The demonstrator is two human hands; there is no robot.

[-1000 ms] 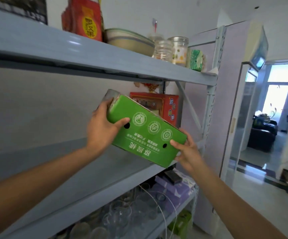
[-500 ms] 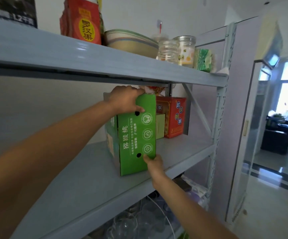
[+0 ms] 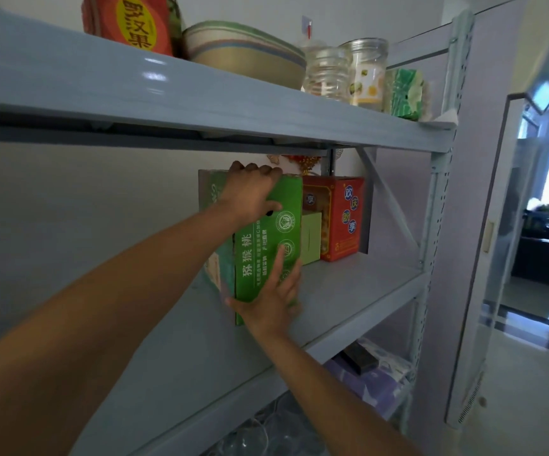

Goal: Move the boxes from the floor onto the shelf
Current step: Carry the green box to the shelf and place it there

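Green box (image 3: 257, 250) stands on end on the shelf (image 3: 349, 291), with both my hands on it.

My left hand (image 3: 253, 192) grips the box's top edge, with the fingers curled over the top and the thumb on the front face. My right hand (image 3: 273, 301) lies flat against the lower front face, its fingers straight and spread, holding nothing. The box's base rests on the board under my right hand, set back from the front edge. Just beyond my right hand's fingertips a small pale green box (image 3: 311, 238) stands against the green box, and beside that is a taller red box (image 3: 342, 218). Above my left hand, the upper board (image 3: 266, 103) carries a red packet (image 3: 135, 23), a bowl (image 3: 243, 52) and two clear jars (image 3: 349, 72).
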